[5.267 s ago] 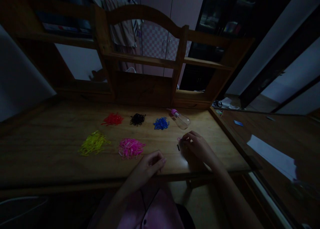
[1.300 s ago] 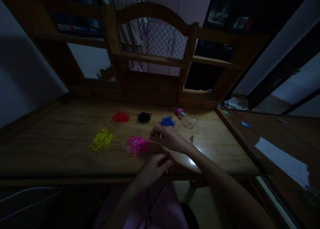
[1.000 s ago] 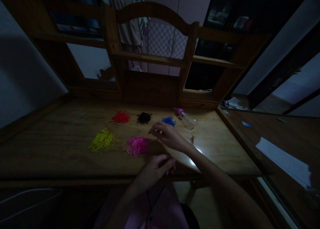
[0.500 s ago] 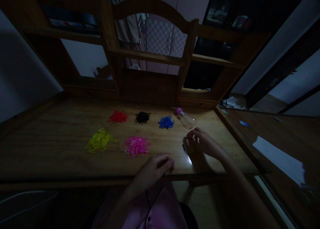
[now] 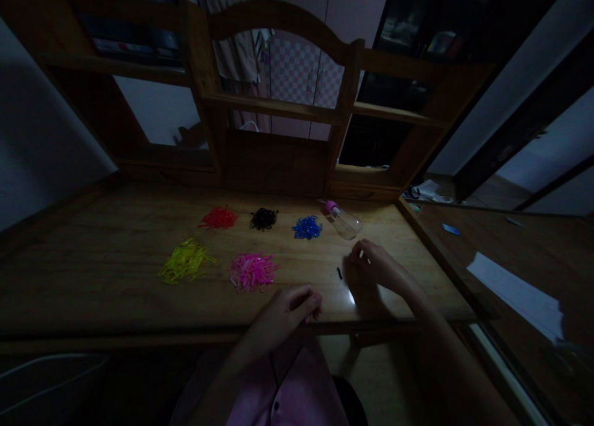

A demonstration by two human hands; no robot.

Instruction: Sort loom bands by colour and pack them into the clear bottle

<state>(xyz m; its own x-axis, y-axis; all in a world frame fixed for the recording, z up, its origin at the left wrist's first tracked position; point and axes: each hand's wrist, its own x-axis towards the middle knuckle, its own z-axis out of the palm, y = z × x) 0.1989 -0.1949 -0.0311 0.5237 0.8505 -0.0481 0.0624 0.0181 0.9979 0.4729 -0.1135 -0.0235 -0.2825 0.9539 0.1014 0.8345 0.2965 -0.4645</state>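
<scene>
My left hand (image 5: 292,307) rests at the front edge of the wooden table (image 5: 116,302), fingers curled in and the thumb over them; anything inside is hidden. My right hand (image 5: 377,264) is over the table farther right, its bent fingertips drawn together and pointing left. Whatever is between those fingertips is too dark and small to make out. Just left of them lies a small black strip (image 5: 339,273). Behind the right hand, a clear bottle (image 5: 347,223) with a pink cap lies on its side. Nearest to my left hand is a pile of pink loops (image 5: 253,271).
A yellow pile (image 5: 186,260) of similar pieces lies at the left. Behind stand red (image 5: 219,217), black (image 5: 264,218) and blue (image 5: 307,227) piles in a row. A wooden shelf frame (image 5: 278,116) closes off the back. White paper (image 5: 515,296) lies on the surface at right.
The right hand's fingers have drawn slightly closer together, near the same spot. My left hand stays at the table edge. The view has shifted a little; the piles and bottle are unmoved.
</scene>
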